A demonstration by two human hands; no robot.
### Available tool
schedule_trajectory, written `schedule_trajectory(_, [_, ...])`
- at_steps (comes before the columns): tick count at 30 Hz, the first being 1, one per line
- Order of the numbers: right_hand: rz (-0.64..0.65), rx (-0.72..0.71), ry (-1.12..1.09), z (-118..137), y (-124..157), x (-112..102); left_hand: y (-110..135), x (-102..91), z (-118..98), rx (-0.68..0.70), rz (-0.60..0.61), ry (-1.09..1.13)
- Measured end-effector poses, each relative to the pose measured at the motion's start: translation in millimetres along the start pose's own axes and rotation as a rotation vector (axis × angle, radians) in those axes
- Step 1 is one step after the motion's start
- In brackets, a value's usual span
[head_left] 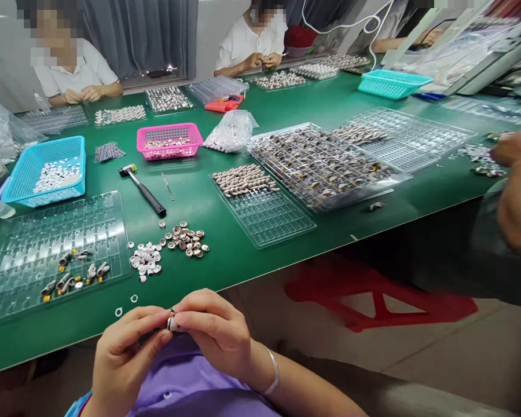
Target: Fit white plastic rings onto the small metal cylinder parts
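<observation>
One blue basket holds pieces; left hand and right hand pinch a part.

Across this table, a hammer lies right of one basket, before a second basket; nearer the edge, caps sit between a left tray and a right tray.

Soft light, glare on trays

Grey curtain, pale wall — red stool, beige floor.
</observation>
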State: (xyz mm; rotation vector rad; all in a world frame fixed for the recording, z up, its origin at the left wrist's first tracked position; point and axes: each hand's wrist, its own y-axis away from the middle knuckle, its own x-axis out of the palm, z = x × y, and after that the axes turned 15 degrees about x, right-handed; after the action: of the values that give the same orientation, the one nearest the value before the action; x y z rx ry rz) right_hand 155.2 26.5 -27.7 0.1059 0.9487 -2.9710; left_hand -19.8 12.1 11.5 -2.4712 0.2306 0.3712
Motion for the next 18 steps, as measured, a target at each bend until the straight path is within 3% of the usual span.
schedule_trajectory(18, [0.020,0.030,0.014,1.6,3.3,-3.0,6.6,-3.9,3.0,0.153,0.095,-0.021])
